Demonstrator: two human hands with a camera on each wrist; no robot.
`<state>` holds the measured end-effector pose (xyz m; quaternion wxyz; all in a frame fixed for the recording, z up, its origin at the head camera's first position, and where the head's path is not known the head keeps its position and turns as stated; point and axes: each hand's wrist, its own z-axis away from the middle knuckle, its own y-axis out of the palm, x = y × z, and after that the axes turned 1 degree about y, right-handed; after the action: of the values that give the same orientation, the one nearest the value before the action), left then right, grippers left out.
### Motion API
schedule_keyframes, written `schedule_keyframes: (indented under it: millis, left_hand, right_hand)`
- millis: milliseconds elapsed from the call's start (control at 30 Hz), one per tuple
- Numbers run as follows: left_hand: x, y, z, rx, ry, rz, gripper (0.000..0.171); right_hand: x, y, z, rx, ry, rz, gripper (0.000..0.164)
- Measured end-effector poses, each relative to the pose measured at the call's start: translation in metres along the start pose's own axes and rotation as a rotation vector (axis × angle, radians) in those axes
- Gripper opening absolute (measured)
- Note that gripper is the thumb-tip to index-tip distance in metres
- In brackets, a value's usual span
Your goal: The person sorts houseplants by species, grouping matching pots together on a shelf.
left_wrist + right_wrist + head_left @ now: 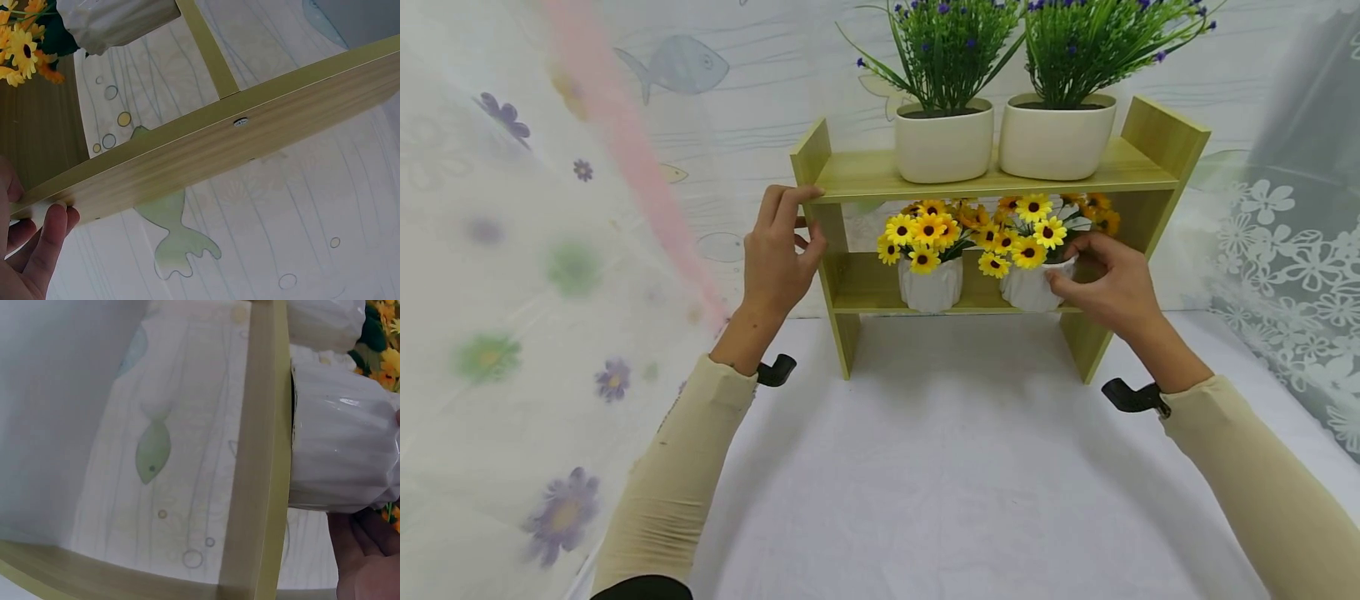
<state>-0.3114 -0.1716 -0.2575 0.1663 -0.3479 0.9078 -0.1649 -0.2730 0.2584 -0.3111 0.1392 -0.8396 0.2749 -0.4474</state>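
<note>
A small two-tier wooden shelf (1157, 158) stands on the white-covered table. My left hand (782, 242) grips the shelf's left side near the upper board; in the left wrist view its fingers (53, 237) lie against the side panel. On the lower tier are two white ribbed pots of yellow flowers, the left pot (931, 287) and the right pot (1026, 290). My right hand (1108, 279) holds the right pot by its rim, thumb in front and fingers at the side. In the right wrist view that pot (344, 437) sits at the lower board's edge.
Two cream pots, one left (943, 146) and one right (1056, 142), hold purple-flowered plants on the top tier. Patterned cloth (677, 75) hangs behind and at the left; a lace-patterned sheer curtain (1300, 242) hangs at the right. White cloth (925, 467) covers the table.
</note>
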Motion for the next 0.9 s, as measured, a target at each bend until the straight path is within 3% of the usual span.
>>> schedule_keyframes:
  millis: [333, 500, 700, 900]
  left_hand:
    - [-0.001, 0.000, 0.000, -0.002, -0.005, 0.002, 0.037]
    - [0.000, 0.000, 0.000, -0.004, -0.007, 0.002, 0.037]
    - [-0.001, 0.001, 0.001, -0.005, -0.012, 0.011, 0.038]
    - [-0.001, 0.001, 0.005, 0.001, -0.019, 0.016, 0.042]
  right_hand:
    - [-0.003, 0.000, -0.009, 0.071, 0.075, -0.073, 0.035]
    - [-0.004, -0.001, -0.006, 0.079, 0.087, -0.094, 0.045]
    - [-0.006, -0.008, 0.008, 0.082, 0.050, -0.032, 0.059]
    - [-0.008, -0.020, 0.033, 0.085, -0.025, 0.018, 0.061]
